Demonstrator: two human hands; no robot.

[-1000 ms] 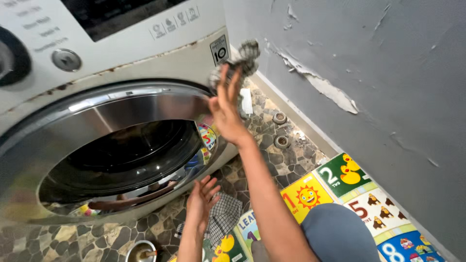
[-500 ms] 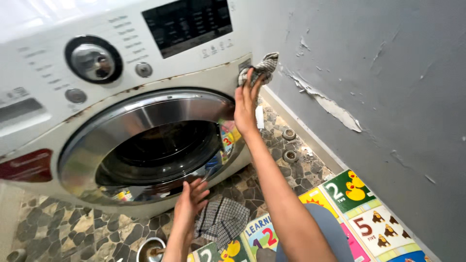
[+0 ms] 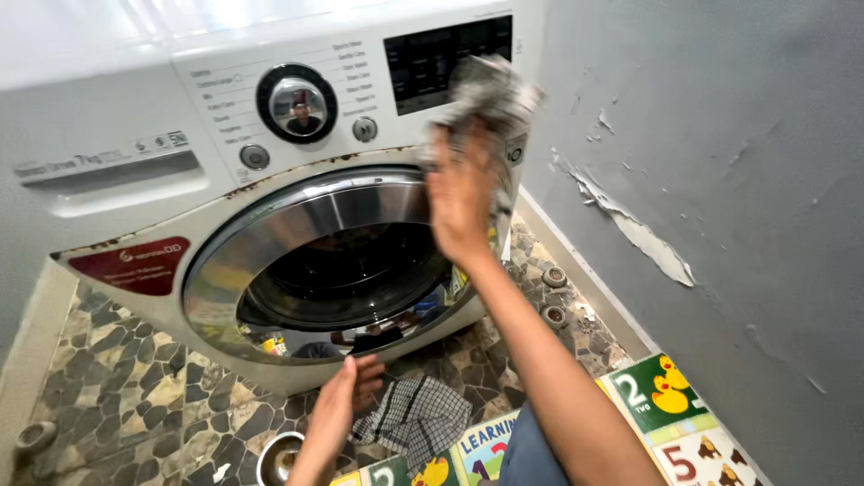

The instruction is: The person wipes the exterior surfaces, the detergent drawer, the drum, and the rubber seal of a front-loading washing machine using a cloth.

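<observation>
Against the washer, right hand (image 3: 461, 193) grips cloth (image 3: 490, 94).

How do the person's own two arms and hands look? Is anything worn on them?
Both forearms are bare: no sleeves, gloves, watch or bracelet show. The right hand is blurred, so rings cannot be told there. The left hand shows no ring on the parts in view. Low in the picture, a patch of blue-grey clothing appears beside the right arm.
</observation>
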